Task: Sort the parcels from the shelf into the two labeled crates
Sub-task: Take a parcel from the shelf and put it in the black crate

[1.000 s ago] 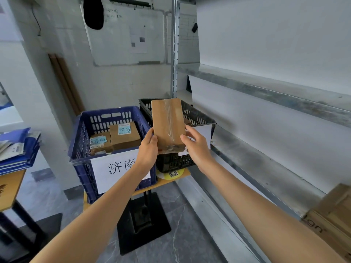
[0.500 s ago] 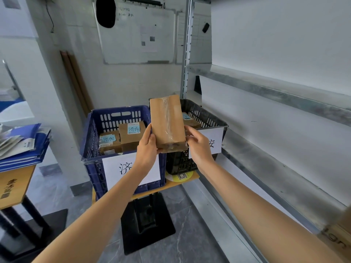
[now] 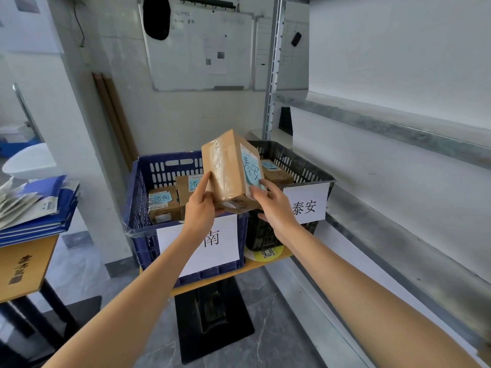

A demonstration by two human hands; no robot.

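I hold a brown taped cardboard parcel (image 3: 225, 168) in both hands above the gap between the two crates. A blue label reading 泰安 shows on its right face. My left hand (image 3: 200, 205) grips its lower left side and my right hand (image 3: 273, 205) grips its lower right side. The blue crate (image 3: 138, 197) on the left has a white sign ending in 南 and holds two labelled parcels (image 3: 163, 205). The black crate (image 3: 303, 166) on the right has a white sign reading 泰安 and holds one parcel (image 3: 276, 172).
Both crates stand on a small yellow-topped stand with a black base (image 3: 215, 317). A metal shelf unit (image 3: 398, 243) runs along the right. A desk with blue folders (image 3: 39, 208) is at the left. A whiteboard (image 3: 199, 46) hangs on the back wall.
The parcel has been turned in my hands, so its face with the blue 泰安 label now shows. The view has come closer to the crates.
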